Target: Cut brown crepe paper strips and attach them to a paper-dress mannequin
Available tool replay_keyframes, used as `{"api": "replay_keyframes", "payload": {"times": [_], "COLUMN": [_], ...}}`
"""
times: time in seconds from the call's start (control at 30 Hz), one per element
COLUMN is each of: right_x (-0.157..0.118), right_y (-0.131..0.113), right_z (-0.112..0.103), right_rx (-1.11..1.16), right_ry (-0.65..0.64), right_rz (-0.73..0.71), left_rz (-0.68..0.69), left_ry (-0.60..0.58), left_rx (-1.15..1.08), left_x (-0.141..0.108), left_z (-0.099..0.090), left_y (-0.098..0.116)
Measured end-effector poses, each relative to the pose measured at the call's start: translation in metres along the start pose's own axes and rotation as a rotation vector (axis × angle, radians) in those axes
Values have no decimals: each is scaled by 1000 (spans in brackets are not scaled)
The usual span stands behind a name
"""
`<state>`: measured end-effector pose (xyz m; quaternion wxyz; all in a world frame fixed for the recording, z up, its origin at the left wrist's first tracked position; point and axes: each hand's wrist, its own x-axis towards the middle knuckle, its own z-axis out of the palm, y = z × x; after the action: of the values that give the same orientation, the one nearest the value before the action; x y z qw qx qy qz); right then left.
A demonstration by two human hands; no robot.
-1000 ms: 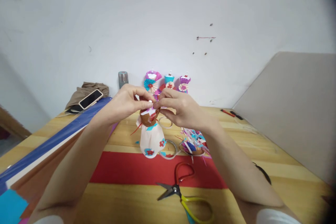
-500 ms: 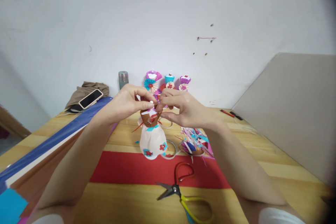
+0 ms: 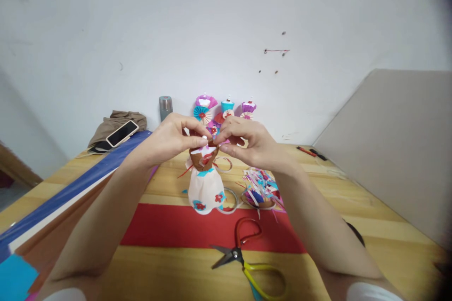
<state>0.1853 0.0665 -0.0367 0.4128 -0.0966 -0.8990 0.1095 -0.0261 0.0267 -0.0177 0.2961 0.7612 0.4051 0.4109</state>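
Tabletop [image 3: 169, 268]: red paper strip [image 3: 158, 230] lies across it, near side. Scissors [image 3: 236, 255], blades parted, lie partly over its near edge. Left hand [image 3: 167, 138]: thumb and fingertip nearly closed, pinching the paper figure [image 3: 206, 186] at its top. Right hand [image 3: 250, 143]: fingertips close together at the figure's brown rim [image 3: 201, 160]; grip cannot be told. Figure upright between the hands, center. Change: right hand shifted slightly right; left pinch unchanged, so the figure appears steadied. White bead [image 3: 204, 138] at left thumb tip.
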Motion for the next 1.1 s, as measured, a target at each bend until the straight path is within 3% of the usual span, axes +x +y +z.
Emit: {"api": "replay_keyframes", "payload": {"times": [0.27, 0.47, 0.87, 1.1], "right_x": [-1, -7, -51, -48], "right_y": [-2, 0, -1, -2], "right_z": [3, 1, 50, 52], "right_rx": [-21, 36, -133, -265], "right_ry": [-41, 77, 375, 339], "right_rz": [3, -3, -59, -135], "left_rz": [-5, -14, -36, -26], "left_ry": [7, 14, 55, 59], "left_rx": [16, -4, -14, -9], "left_x": [-1, -2, -2, -2], "left_z": [2, 3, 6, 6], "left_y": [2, 4, 5, 7]}}
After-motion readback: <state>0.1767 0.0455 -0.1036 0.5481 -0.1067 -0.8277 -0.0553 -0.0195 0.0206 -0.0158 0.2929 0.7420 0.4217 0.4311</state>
